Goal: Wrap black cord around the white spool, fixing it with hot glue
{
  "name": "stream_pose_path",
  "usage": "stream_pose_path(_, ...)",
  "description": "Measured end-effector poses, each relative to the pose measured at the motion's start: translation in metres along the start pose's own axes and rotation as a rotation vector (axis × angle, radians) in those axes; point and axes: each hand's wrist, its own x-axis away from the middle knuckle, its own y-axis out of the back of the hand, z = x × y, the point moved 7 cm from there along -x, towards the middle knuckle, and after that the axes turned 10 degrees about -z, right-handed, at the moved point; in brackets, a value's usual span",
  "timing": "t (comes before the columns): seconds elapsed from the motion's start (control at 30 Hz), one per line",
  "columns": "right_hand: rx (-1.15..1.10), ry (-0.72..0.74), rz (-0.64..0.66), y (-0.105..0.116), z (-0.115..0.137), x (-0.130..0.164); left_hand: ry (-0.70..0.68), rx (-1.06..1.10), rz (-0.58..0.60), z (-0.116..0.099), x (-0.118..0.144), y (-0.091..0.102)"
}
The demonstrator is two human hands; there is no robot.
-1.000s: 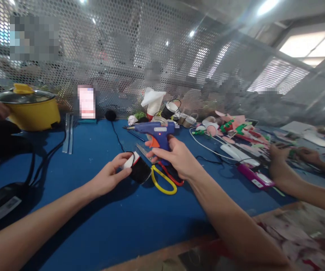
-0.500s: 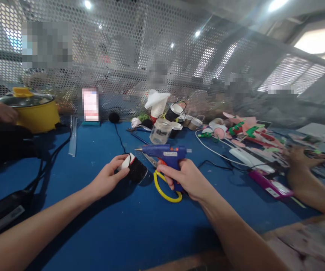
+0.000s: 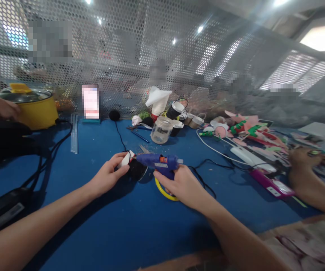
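Tilted on its side, a paper cup wrapped in black yarn is pinched at its white end by my left hand. My right hand grips a blue hot glue gun, its nozzle at the cup's white end near the yarn edge. Whether the tip touches is too small to tell. From the cup a black strand runs back to a ball of black yarn. Yellow-handled scissors lie beneath the glue gun, partly hidden by it and my right hand.
Behind stand a clear plastic jar, stacked paper cups and a lit phone. Glue sticks and a yellow pot are at left. At right lie a purple power strip, craft pieces and another person's hand.
My right hand has moved the glue gun left and slightly down, bringing its nozzle to the cup. My left hand keeps its hold on the cup.
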Motion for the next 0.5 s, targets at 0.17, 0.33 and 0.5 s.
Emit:
stream_pose_path(0.17,0.081,0.04,0.011,-0.0016,0.0018,0.0021,0.001,-0.018,-0.002,-0.0007,-0.0005,-0.0004)
stream_pose_path(0.33,0.144,0.008,0.029,-0.0033,0.002,0.0047,-0.007,-0.034,0.002,-0.0017,0.0002,-0.0008)
stream_pose_path(0.5,0.156,0.029,0.027,-0.0031,0.0046,0.0066,-0.023,-0.049,0.001,-0.0012,0.0001,-0.0003)
